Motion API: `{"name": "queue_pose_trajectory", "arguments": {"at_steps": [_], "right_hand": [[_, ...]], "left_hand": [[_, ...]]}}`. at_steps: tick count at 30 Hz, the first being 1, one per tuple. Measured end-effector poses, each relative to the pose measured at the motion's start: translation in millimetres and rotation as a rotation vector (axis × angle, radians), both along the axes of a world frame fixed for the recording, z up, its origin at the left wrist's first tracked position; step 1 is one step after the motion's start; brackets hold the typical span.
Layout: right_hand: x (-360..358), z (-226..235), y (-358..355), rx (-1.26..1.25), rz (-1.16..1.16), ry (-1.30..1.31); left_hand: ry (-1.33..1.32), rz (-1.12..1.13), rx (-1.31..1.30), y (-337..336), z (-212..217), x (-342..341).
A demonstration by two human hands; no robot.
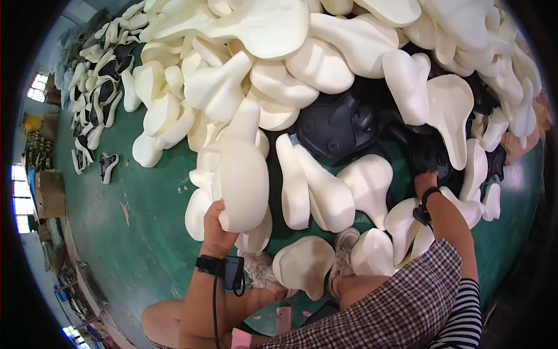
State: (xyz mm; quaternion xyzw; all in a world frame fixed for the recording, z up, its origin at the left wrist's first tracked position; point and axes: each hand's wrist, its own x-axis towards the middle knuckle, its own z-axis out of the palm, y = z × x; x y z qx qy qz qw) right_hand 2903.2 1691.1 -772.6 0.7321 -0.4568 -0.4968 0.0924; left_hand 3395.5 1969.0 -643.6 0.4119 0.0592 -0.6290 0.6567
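Note:
My left hand is closed round the lower end of a cream foam saddle pad, which it holds upright above the other pads, thumb along its edge. Off to the right, my right hand is closed at the near edge of a black plastic saddle base among the pile; its fingertips are mostly hidden. Another black saddle base, larger in view, lies between the hands. Beside it rest a pair of narrow foam pads and a wide-nosed foam pad.
A big heap of foam saddle pads fills the far side. One pad lies between my shoes. More pads and black bases spread over the green floor at far left. Boxes stand along the left wall.

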Motion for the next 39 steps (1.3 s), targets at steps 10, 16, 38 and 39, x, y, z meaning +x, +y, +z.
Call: {"name": "queue_pose_trajectory", "arguments": {"at_steps": [10, 16, 38, 39], "right_hand": [[148.1, 213.6, 41.4, -0.414, 0.322, -1.209], [207.8, 270.8, 45.3, -0.16, 0.187, -1.755], [225.8, 185.9, 75.6, 0.184, -0.363, -1.986], [222.8, 184.8, 81.0, 0.333, -0.553, -2.054]], "left_hand": [[-0.583, 0.023, 0.077, -24.0, 24.6, -7.9], [-0.857, -0.026, 0.033, -44.0, 54.5, -49.4], [-0.363, 0.109, -0.132, -74.9, 50.6, -79.5], [-0.281, 0.115, -0.188, -79.0, 59.6, -78.9]]}}
